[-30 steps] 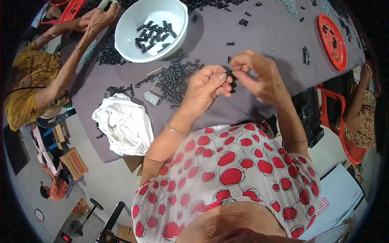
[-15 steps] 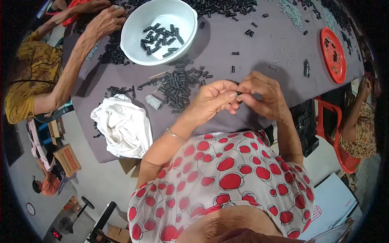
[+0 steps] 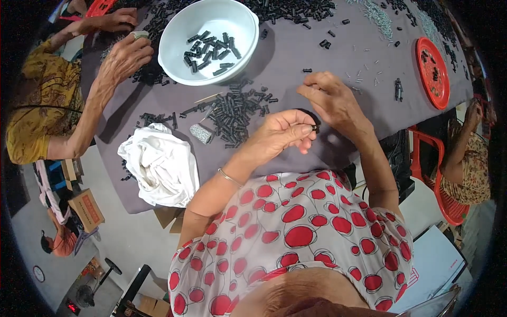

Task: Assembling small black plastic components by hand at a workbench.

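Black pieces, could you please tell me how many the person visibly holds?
1 visible black piece, pinched in the left hand; the right hand may hide another.

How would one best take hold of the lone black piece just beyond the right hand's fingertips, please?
Probably pinch the black piece across its middle, from above and the near side, using the right hand: it lies alone on the cloth, lengthwise left to right, so its long sides face near and far.
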Tool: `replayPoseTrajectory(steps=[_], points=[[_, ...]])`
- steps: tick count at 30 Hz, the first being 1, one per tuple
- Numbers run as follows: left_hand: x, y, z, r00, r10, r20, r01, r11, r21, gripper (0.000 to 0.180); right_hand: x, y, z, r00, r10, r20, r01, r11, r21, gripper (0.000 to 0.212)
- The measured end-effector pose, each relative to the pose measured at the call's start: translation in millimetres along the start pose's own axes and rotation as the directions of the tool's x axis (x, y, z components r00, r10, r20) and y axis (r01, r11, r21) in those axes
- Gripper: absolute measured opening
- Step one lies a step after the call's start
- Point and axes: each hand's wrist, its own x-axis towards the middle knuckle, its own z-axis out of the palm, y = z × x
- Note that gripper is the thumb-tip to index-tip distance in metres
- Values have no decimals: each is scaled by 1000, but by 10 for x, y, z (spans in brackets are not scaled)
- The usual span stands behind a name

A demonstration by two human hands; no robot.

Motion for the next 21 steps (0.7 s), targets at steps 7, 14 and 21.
replayPoseTrajectory(steps=[7, 14, 21], points=[[-12, 26, 23, 1000, -2, -24, 2, 1000, -5, 19, 83, 32, 9, 975, -68, 211, 123, 958, -258, 22], [-21, 80, 21, 991, 91, -99, -95, 995, -35, 18, 143, 76, 76, 982, -64, 177, 108, 962, -251, 20], [23, 77, -38, 957, 184, -224, -207, 975, -85, 19, 22, -92, -55, 788, 599, 143, -502, 489, 714, 11]])
